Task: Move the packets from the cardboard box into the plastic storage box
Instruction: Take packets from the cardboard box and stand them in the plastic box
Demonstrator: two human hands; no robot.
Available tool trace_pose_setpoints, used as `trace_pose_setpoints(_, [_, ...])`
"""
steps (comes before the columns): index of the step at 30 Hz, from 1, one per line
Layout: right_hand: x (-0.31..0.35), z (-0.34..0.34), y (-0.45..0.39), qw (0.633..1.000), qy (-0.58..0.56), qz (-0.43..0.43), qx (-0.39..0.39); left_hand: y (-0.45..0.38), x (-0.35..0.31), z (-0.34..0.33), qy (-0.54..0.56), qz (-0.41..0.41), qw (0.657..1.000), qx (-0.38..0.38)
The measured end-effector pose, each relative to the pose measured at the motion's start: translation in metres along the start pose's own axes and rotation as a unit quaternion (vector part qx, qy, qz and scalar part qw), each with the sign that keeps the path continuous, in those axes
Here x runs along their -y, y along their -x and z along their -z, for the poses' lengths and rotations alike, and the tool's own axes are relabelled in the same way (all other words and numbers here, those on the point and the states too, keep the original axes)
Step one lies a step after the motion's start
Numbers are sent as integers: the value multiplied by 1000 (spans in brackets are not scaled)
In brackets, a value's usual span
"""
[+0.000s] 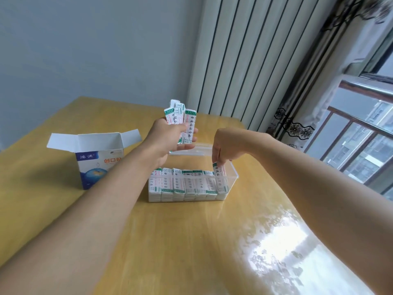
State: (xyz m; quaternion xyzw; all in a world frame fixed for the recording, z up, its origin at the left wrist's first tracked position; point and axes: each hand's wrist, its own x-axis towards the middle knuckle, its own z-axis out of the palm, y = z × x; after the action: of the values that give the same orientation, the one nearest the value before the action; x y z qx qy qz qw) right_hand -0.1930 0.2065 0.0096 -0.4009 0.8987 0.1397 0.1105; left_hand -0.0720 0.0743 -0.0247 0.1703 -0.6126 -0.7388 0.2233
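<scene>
Yellow wood fills most of my view, a glossy worktop with window glare on its near right part and a pale blue wall behind. My right hand hangs over the right end of the plastic storage box, its fingers curled downward and pinching the top edge of one packet. That packet stands upright at the right end of the row, its lower part already inside the clear wall. My left hand is raised above the far left side of the same box, its fingers wrapped round a loose fan of packets that stick up past the thumb, their green-banded ends uppermost. From those fingers down, the stored packets stand on end in a tight row from the left wall across to the one I am pinching, with their white edges showing through the front of the box. Behind the row I can see the far rim of the box, but not what lies in that part. Further left, well apart from both hands, the cardboard box stands upright with its flaps open; I cannot tell what it contains. Beyond the worktop on the right are striped curtains and a window with a railing
</scene>
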Motion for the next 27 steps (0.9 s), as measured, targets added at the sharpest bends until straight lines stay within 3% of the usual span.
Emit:
trace_pose_setpoints(5, [8,-9,-7,997,71,-18,3,1,-1,0,4,1,1000,5])
trace_pose_setpoints(11, [17,-12,-4,997,75,-28,-2,0,0,0,2,4,1000,8])
trace_pose_setpoints(17, [23,-15,-2,994,100,-19,-51,3,0,-2,-2,6,1000,16])
trace_pose_setpoints(27, [36,-16,-1,987,161,10,-14,3,0,-1,-5,9,1000,19])
